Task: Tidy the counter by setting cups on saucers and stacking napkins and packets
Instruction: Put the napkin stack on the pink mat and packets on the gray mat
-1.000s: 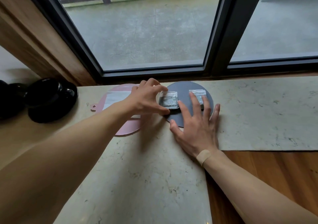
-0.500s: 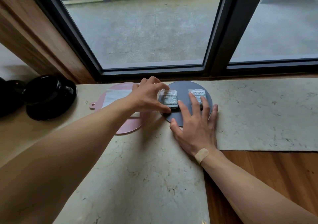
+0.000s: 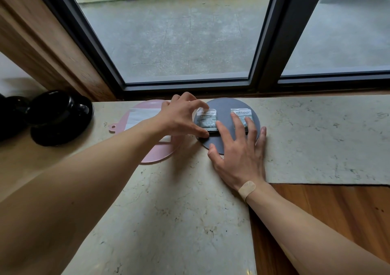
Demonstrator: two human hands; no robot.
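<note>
Nearest the camera, two bare forearms reach forward over the pale stone table (image 3: 168,211), the left one coming in from 8 o'clock and the right one from 4 o'clock, with a strip of wooden floor (image 3: 327,211) showing below the table's edge on the right. The right hand (image 3: 238,154) lies flat and spread on the table, a tan plaster (image 3: 247,188) across its wrist; its grip is fully open and holds nothing, and its fingertips rest on the near part of a round grey mat (image 3: 223,106), two of them touching the right packet (image 3: 241,116). Just past it, at 10 o'clock from the right hand, the left hand (image 3: 179,116) arches over the left packet (image 3: 207,120), its grip closed to a pinch with the thumb at the packet's near edge and the index finger at its far edge. Both packets sit side by side on the grey mat, apart from each other. Under the left wrist lies a round pink mat (image 3: 160,152) with a small tab, touching or nearly touching the grey one, and a white napkin (image 3: 141,116) lies flat on it. Further off at 9 o'clock, a black cup (image 3: 52,108) sits on a black saucer (image 3: 63,135) near the table's left end. Beyond the table, at 12 o'clock, stands a dark-framed window (image 3: 272,42).
</note>
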